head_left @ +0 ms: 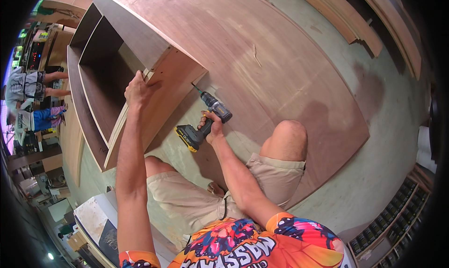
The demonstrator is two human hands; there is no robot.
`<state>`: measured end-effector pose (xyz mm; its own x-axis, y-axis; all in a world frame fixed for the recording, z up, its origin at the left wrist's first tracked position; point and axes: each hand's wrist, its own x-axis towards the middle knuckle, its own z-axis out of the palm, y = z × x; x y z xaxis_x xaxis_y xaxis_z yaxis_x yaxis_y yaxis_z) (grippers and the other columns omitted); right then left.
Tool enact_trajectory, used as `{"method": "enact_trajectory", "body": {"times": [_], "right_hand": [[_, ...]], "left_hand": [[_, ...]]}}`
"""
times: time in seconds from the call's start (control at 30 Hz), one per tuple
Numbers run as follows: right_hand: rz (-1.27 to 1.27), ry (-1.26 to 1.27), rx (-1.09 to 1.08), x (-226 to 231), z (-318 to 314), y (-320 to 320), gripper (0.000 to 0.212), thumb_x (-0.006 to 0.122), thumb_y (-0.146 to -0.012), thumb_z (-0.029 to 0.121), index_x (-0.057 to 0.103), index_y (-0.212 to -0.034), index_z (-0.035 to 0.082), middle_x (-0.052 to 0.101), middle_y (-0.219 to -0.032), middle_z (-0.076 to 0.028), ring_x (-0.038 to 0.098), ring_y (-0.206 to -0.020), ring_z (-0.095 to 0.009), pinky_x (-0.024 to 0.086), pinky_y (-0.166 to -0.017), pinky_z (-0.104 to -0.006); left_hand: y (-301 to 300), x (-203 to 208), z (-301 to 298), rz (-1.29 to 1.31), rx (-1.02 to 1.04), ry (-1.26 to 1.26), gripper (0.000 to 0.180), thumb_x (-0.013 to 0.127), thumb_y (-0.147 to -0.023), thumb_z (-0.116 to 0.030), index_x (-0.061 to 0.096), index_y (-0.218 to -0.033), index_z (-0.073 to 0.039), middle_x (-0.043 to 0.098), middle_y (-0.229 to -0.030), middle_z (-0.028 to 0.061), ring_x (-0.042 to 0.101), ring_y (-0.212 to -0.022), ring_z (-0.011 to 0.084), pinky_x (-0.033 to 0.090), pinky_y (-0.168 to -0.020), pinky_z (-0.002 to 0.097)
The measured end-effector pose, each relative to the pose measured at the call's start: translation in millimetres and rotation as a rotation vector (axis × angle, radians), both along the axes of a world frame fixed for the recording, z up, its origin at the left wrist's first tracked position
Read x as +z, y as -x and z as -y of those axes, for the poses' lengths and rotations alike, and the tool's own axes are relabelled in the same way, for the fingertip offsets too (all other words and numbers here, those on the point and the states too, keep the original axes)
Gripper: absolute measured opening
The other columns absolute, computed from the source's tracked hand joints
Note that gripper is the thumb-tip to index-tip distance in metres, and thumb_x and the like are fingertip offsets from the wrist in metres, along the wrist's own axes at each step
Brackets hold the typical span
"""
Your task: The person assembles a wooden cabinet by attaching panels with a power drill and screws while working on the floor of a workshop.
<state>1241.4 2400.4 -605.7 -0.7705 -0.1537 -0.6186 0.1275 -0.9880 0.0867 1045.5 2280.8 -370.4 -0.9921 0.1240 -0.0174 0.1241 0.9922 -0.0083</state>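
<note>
My left hand [136, 91] is closed over the front edge of a wooden cabinet [161, 92], which has dark brown faces, an open compartment and a bare plywood side toward me. In my right hand [214, 127] is a grey and yellow cordless drill [220, 110], gripped by its handle. Its thin bit points up and left at the lower edge of the cabinet's side. Whether the tip touches the wood, I cannot tell. Under the cabinet's right end and beside my knee lies a large plywood sheet [280, 95].
A thin wood sliver [257, 56] rests on the sheet. Long boards [343, 15] are stacked at the far right. A rack of small dark containers [388, 221] stands at the lower right. Two people [35, 99] are at the far left. A white box [93, 216] sits at the lower left.
</note>
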Motion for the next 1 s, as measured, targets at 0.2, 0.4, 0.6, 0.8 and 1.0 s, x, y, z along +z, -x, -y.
{"method": "enact_trajectory", "body": {"times": [0.2, 0.4, 0.6, 0.8, 1.0], "right_hand": [[0.010, -0.011, -0.007, -2, 1, 1, 0.027, 0.073, -0.089, 0.022, 0.068, -0.110, 0.006, 0.060, -0.074, -0.002, 0.058, -0.063, -0.016, 0.051, -0.062, -0.0368], [0.027, 0.012, -0.017, -4, -1, 1, 0.026, 0.073, -0.089, 0.022, 0.068, -0.110, 0.006, 0.060, -0.073, -0.002, 0.058, -0.063, -0.017, 0.051, -0.062, -0.0373], [0.007, -0.002, 0.004, 4, -2, 1, 0.026, 0.073, -0.088, 0.020, 0.065, -0.109, 0.007, 0.058, -0.075, 0.000, 0.056, -0.064, -0.014, 0.051, -0.065, -0.0357], [-0.042, 0.193, -0.029, -9, -10, 4, 0.021, 0.071, -0.091, 0.020, 0.064, -0.106, 0.008, 0.058, -0.076, 0.001, 0.057, -0.064, -0.013, 0.051, -0.064, -0.0333], [-0.013, 0.314, -0.041, -6, -9, 4, 0.017, 0.069, -0.092, 0.021, 0.060, -0.100, 0.008, 0.057, -0.075, 0.003, 0.056, -0.063, -0.011, 0.052, -0.066, -0.0312]], "left_hand": [[0, 3, 2, 0.009, 0.004, 0.008, 0.070, 0.093, -0.074, -0.059, 0.061, -0.108, -0.008, 0.079, -0.104, 0.0181, 0.076, -0.101, 0.0424, 0.059, -0.086, 0.0547], [0, 4, -1, 0.025, 0.017, 0.009, 0.075, 0.093, -0.072, -0.063, 0.062, -0.113, -0.008, 0.079, -0.106, 0.0190, 0.076, -0.103, 0.0430, 0.059, -0.088, 0.0554], [-3, 3, 0, 0.018, 0.022, -0.004, 0.073, 0.093, -0.073, -0.060, 0.063, -0.113, -0.008, 0.080, -0.106, 0.0191, 0.076, -0.103, 0.0430, 0.059, -0.088, 0.0549], [-3, 4, -5, 0.031, 0.037, -0.010, 0.068, 0.094, -0.074, -0.055, 0.063, -0.112, -0.008, 0.080, -0.105, 0.0184, 0.076, -0.102, 0.0426, 0.059, -0.089, 0.0546], [-3, 4, -4, 0.014, 0.037, -0.016, 0.067, 0.094, -0.073, -0.054, 0.062, -0.111, -0.009, 0.080, -0.103, 0.0165, 0.077, -0.100, 0.0418, 0.059, -0.088, 0.0545]]}}
